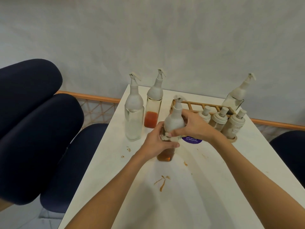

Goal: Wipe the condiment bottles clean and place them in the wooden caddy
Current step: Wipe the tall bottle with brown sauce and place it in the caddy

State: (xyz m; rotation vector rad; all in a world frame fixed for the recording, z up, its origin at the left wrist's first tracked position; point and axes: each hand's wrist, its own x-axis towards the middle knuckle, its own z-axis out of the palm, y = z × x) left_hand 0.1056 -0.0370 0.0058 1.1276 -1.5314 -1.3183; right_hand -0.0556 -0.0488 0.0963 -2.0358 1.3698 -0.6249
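Note:
A glass bottle with amber liquid (166, 156) and a white pour-spout cap stands mid-table. My left hand (156, 142) grips its glass body. My right hand (193, 126) grips the white cap from the right. No cloth shows in either hand. To the left stand a bottle with clear contents (133, 118) and one with red sauce (152, 111). The wooden caddy (206, 105) sits at the back right with another tall bottle (236, 100) in its far end and three small white shakers (221, 119) at its near end.
The white table (198, 187) carries brown sauce smears (162, 182) and small drips. A purple round sticker (192, 140) lies beside the held bottle. Dark blue chairs (36, 129) crowd the left side, and another chair (290, 149) stands at right. A wall lies behind.

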